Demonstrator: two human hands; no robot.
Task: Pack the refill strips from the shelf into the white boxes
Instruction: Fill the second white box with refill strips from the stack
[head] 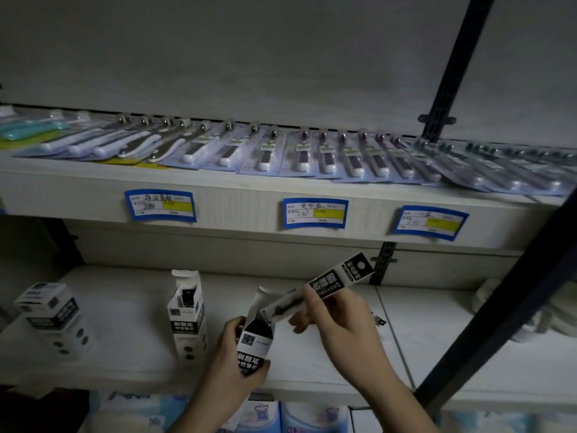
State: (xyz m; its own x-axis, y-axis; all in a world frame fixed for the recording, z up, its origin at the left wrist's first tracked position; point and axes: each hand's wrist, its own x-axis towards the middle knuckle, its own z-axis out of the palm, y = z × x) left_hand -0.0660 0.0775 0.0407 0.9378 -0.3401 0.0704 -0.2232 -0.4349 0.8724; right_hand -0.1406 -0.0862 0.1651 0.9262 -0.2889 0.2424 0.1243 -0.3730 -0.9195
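A: Shelf (125, 323) dim, its labels unreadable?
B: Yep. Closed box (51, 317) far left is blurry, open box (186, 320) beside it.
A: Hands?
B: Left hand (231, 360) fingers wrap white box (254, 342); right hand (331, 317) pinches refill strip (315, 290), low end at box mouth, tip hidden.

- Carded blister packs of tools (299, 157) lie in an overlapping row across the upper shelf.
- Three blue-and-yellow price labels (315, 213) stick to its front edge.
- Blue packages (312, 417) sit along the bottom edge.
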